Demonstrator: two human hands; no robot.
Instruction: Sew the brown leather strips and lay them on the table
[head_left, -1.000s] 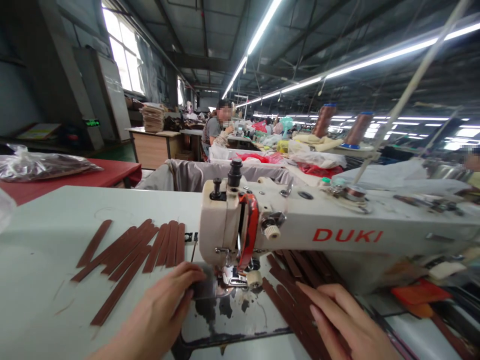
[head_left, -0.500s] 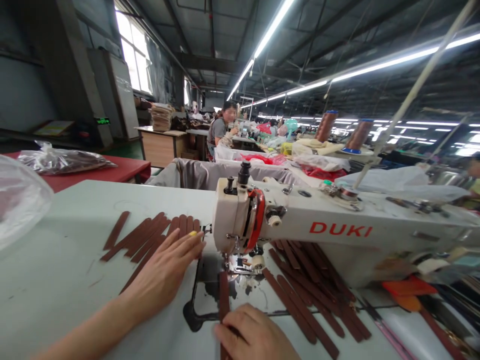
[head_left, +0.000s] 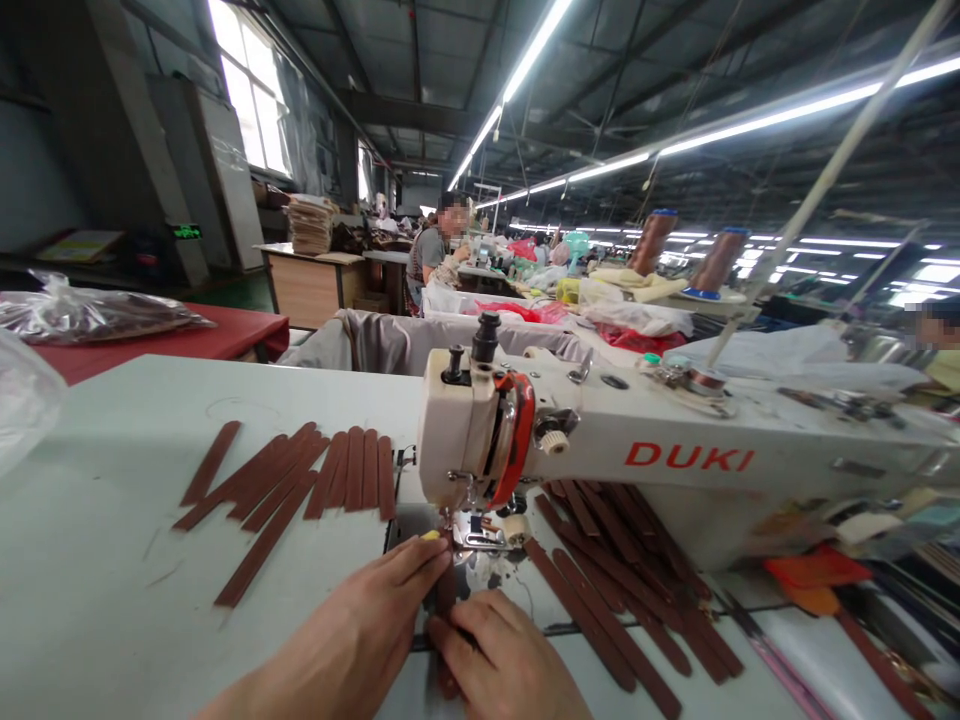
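Note:
A brown leather strap [head_left: 445, 590] lies lengthwise under the needle area of the white sewing machine [head_left: 600, 420]. My left hand [head_left: 375, 615], a bit of yellow on one finger, has its fingertips together against the strap's left side near the presser foot. Closer to the front edge, my right hand [head_left: 510, 650] is closed on the strap between thumb and fingers. The strap's far end is hidden by the fingers and machine head. Left of the machine, several brown straps [head_left: 349, 470] lie side by side. Another pile of straps [head_left: 615, 570] sits under the machine arm.
Pink-handled scissors or a similar tool [head_left: 780, 665] and an orange piece [head_left: 817, 580] lie at the right. A fabric-lined bin [head_left: 390, 340] stands behind the table. A red-covered table [head_left: 247, 335] holds a plastic bag [head_left: 97, 315]. A co-worker [head_left: 435, 250] sits farther back.
My left hand has moved right and nearer, from the loose straps on the left to the strap at the needle. My right hand has stayed on that strap. The view has shifted slightly.

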